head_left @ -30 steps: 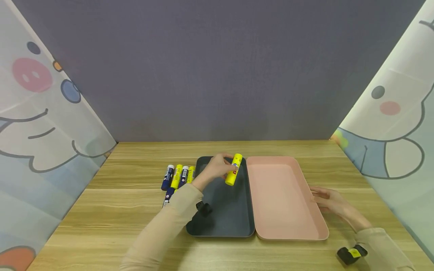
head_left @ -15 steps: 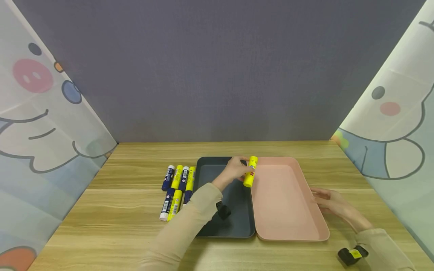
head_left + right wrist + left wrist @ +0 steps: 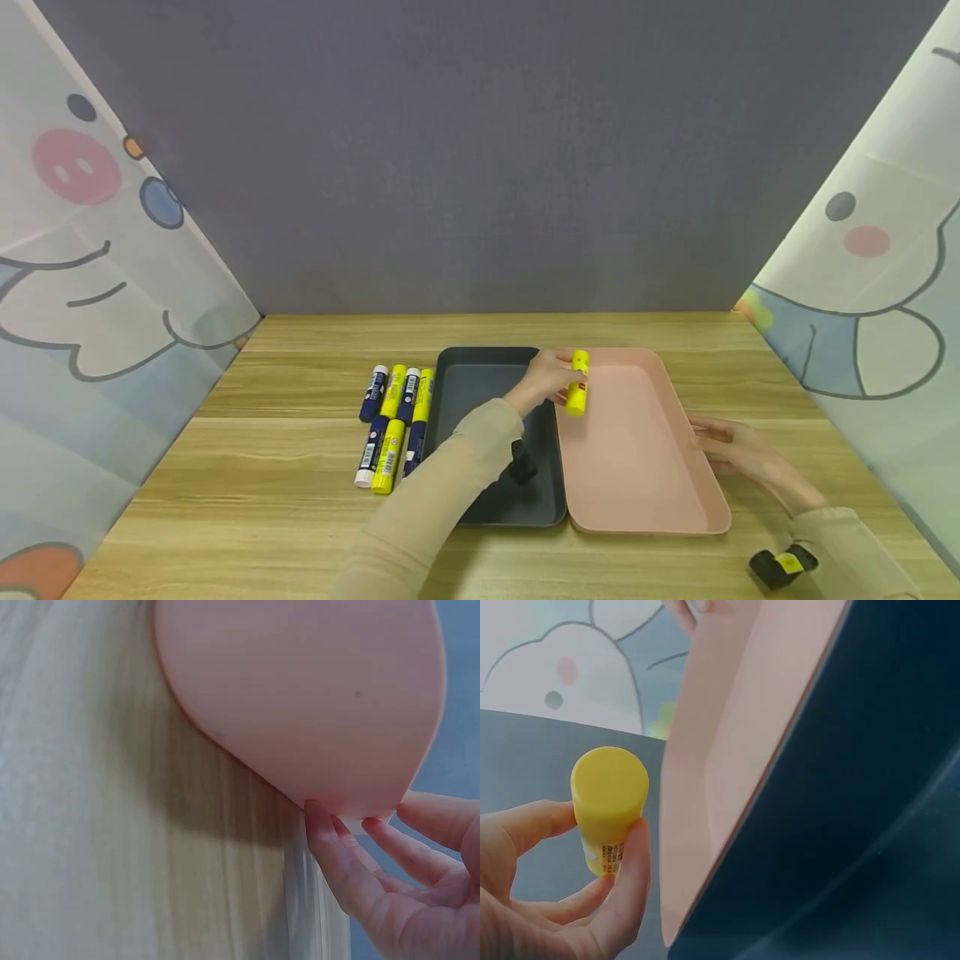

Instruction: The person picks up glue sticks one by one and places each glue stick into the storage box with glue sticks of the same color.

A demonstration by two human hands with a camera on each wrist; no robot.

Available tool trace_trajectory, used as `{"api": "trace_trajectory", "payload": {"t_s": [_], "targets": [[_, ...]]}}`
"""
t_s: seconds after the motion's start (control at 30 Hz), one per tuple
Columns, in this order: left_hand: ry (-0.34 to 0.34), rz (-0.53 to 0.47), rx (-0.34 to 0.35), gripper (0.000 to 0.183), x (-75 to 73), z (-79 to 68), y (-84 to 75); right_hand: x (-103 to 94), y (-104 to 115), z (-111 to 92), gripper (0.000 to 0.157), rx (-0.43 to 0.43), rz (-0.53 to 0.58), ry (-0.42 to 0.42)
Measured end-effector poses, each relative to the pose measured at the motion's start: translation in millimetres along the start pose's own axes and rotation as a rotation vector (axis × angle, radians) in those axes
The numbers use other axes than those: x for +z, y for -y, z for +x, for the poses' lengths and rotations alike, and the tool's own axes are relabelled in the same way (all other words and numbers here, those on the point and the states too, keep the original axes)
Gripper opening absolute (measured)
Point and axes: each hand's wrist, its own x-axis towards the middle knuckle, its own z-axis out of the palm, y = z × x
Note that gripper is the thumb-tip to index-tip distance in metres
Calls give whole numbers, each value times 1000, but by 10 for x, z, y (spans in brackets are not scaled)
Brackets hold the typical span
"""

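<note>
My left hand (image 3: 546, 379) pinches a yellow glue stick (image 3: 578, 383) between thumb and fingers, held nearly upright over the left back part of the pink tray (image 3: 637, 523). In the left wrist view, the round yellow end of the glue stick (image 3: 611, 784) faces the camera, with a barcode on its side. My right hand (image 3: 731, 450) touches the outside of the pink tray's right wall. The right wrist view shows the fingertips of that hand (image 3: 397, 877) resting against the pink wall (image 3: 315, 712), loosely bent.
A dark grey tray (image 3: 487, 518) stands directly left of the pink one, partly under my left arm. Left of it lie several glue sticks in two rows, navy ones (image 3: 372, 393) and yellow ones (image 3: 388, 457). A grey panel (image 3: 480, 167) closes off the wooden table's back.
My left hand has carried the yellow glue stick rightward from above the dark tray to above the pink tray, turning it more upright. My right hand stays in place.
</note>
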Motion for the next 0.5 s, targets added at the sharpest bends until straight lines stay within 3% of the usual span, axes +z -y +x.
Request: {"api": "trace_trajectory", "payload": {"t_s": [0.3, 0.5], "targets": [[-29, 10, -18, 33, 180, 87, 11, 2, -14, 9, 65, 22, -25, -16], [-56, 73, -81, 19, 271, 161, 40, -15, -30, 20, 65, 10, -28, 4]]}}
